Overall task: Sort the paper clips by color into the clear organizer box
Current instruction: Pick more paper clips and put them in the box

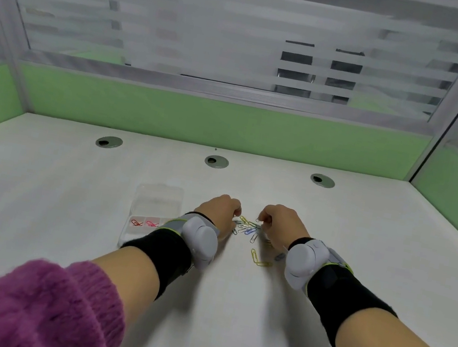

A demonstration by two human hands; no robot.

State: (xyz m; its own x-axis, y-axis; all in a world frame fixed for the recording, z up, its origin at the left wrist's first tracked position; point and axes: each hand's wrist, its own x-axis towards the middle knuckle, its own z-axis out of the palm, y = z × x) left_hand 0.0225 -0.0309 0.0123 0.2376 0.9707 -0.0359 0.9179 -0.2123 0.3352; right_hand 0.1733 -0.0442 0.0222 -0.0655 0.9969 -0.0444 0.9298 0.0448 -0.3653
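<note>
Left hand and right hand sit curled either side of the loose paper clips on the bench; whether either pinches one cannot be told. Organizer box lies just left of the left hand.

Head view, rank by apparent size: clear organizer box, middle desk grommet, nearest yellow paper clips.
Largest: clear organizer box.
Then middle desk grommet and yellow paper clips look alike; the grommet sits farther away, so unranked.
</note>
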